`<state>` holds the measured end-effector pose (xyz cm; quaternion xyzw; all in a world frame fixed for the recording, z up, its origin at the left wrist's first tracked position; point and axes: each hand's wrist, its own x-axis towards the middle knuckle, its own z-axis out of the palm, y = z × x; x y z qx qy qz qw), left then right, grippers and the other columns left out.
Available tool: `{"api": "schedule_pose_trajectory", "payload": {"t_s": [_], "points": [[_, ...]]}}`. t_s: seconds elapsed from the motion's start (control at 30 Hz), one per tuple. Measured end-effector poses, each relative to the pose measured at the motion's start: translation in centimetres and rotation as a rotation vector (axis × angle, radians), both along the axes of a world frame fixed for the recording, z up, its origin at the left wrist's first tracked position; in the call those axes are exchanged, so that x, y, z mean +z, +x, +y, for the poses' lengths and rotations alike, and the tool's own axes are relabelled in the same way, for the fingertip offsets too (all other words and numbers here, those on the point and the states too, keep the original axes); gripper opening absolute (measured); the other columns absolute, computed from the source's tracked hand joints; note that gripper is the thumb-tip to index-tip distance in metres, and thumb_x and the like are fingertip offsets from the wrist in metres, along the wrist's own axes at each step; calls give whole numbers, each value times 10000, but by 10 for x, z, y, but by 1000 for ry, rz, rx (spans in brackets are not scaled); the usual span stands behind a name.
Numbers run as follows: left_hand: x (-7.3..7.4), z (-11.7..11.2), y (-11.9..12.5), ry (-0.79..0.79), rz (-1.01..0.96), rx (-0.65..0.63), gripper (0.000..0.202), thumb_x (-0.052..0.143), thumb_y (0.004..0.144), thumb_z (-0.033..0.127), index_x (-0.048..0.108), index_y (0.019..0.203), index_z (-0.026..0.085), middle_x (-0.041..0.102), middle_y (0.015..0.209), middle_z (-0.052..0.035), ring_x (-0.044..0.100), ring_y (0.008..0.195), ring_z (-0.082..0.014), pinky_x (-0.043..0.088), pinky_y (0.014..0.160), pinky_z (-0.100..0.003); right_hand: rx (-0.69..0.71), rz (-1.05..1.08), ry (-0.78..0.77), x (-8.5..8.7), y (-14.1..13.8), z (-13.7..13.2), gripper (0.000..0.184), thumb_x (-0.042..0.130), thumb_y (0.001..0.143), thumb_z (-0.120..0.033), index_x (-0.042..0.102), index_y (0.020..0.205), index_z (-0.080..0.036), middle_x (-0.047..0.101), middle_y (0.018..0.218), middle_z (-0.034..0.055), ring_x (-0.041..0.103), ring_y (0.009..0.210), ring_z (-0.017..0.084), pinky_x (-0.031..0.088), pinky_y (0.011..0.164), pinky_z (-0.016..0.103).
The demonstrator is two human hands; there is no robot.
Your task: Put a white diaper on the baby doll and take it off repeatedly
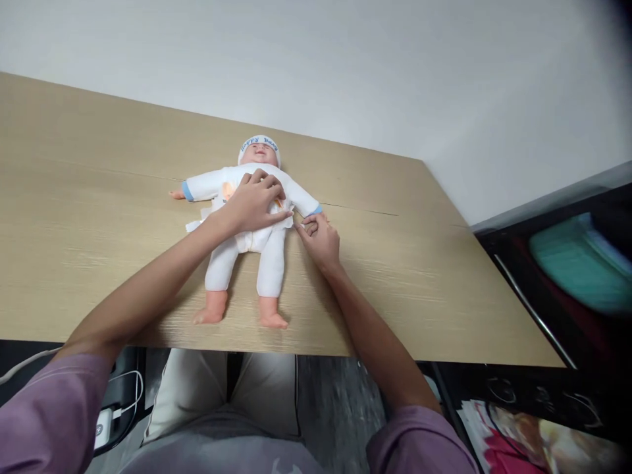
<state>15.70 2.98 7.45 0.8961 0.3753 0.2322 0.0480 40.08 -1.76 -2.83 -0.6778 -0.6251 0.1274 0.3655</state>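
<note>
A baby doll (270,266) in white clothes with blue cuffs and a white lettered hat (259,141) lies on its back, head at the far side. Round its hips is a white diaper (253,242); a loose side flap (193,225) sticks out on the left. My left hand (259,201) rests over the diaper's front and the doll's belly, fingers lying spread and thumb stretched to the right. Beside the doll's right-hand cuff, my right hand (320,240) has thumb and fingers pinched at the diaper's side tab (291,220), which is partly hidden.
The doll lies on a wooden table (395,283), with a pale wall (345,66) behind it. At the right are a dark shelf with a teal item (577,260) and bright packets (523,438) below. A white charger (103,426) and cable sit at lower left.
</note>
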Motion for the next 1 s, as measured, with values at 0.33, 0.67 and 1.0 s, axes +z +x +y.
{"api": "schedule_pose_trajectory", "payload": {"t_s": [0.33,0.67,1.0], "points": [[-7,0,0,-10,67,41,588,857,922,618,802,1359,229,673,1548,-178,512,1469,-537,420,1230,-705,28,68,-187,3,13,2,408,807,918,-638,671,805,-270,755,769,16,704,784,250,543,798,381],[-11,0,-1,-33,30,42,628,918,859,603,789,1374,266,681,1528,-160,507,1470,-527,402,1235,-705,384,500,-26,40,4,22,563,747,927,-794,596,782,-272,566,718,-26,538,690,172,502,697,326],[-13,1,-1,12,19,63,635,894,842,503,736,1393,230,710,1452,-177,548,1405,-508,452,1163,-659,433,480,2,49,-51,40,523,723,951,-789,623,899,-279,679,846,3,639,762,189,565,691,324]]}}
